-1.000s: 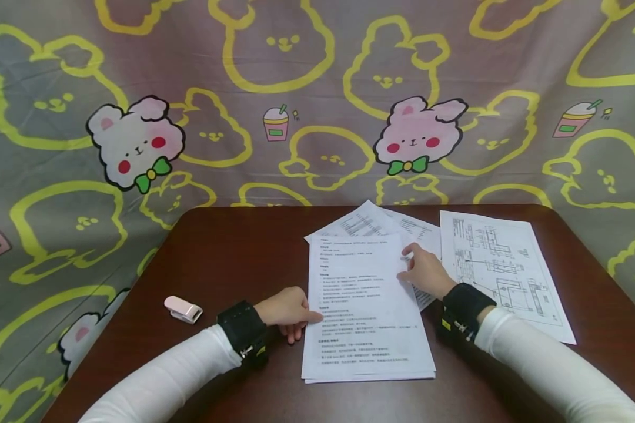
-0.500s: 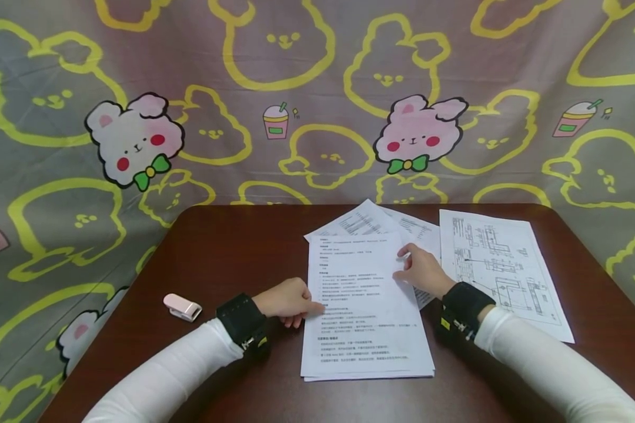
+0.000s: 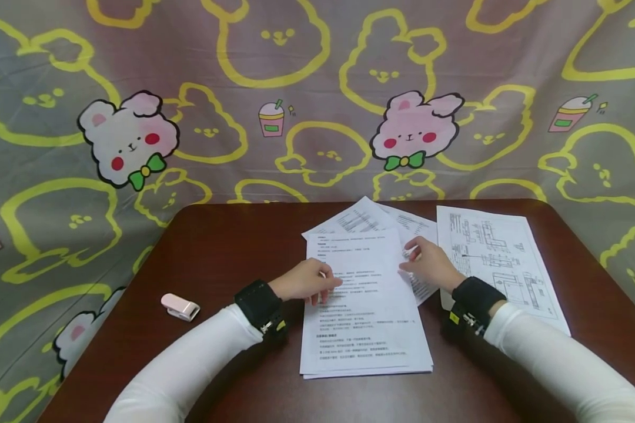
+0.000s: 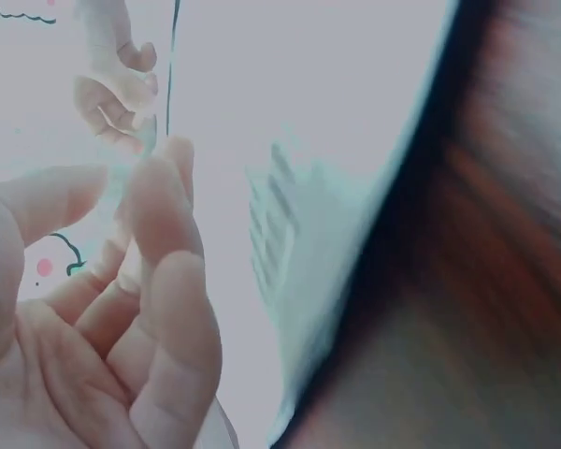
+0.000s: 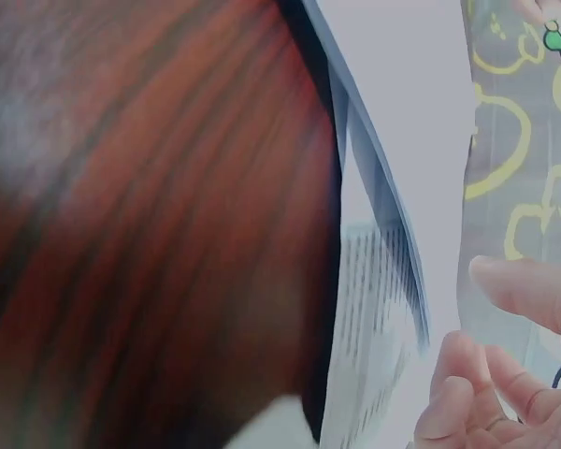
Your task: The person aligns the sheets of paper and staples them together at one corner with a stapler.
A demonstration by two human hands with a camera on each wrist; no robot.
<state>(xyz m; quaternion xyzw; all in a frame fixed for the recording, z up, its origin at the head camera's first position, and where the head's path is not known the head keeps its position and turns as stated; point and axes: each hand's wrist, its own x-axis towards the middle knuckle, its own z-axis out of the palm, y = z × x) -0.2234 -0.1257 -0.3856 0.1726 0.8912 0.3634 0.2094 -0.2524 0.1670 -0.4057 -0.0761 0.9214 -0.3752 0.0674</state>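
A stack of printed paper sheets (image 3: 367,346) lies on the table, its top page covered in lines of text. My left hand (image 3: 308,279) is over the stack's left side, fingers loosely bent; the left wrist view shows that hand (image 4: 140,309) with a gap between thumb and fingers and nothing held. At the right edge of the top sheet is my right hand (image 3: 430,264), thumb and fingers slightly parted. The right wrist view has its fingers (image 5: 458,374) beside the paper edge, with the top sheets (image 5: 397,112) bowed above a printed page (image 5: 365,318).
More printed sheets (image 3: 362,217) fan out beneath the far end of the stack. A technical drawing (image 3: 508,241) lies to the right, partly under the right wrist. A small pale pink stapler-like object (image 3: 180,306) rests on the dark wooden table (image 3: 233,247) at left. A cartoon-print curtain (image 3: 328,70) hangs behind.
My left hand has moved from the stack's left edge farther away and to the right, over the page. My right hand has shifted slightly right. The stack has stayed in place.
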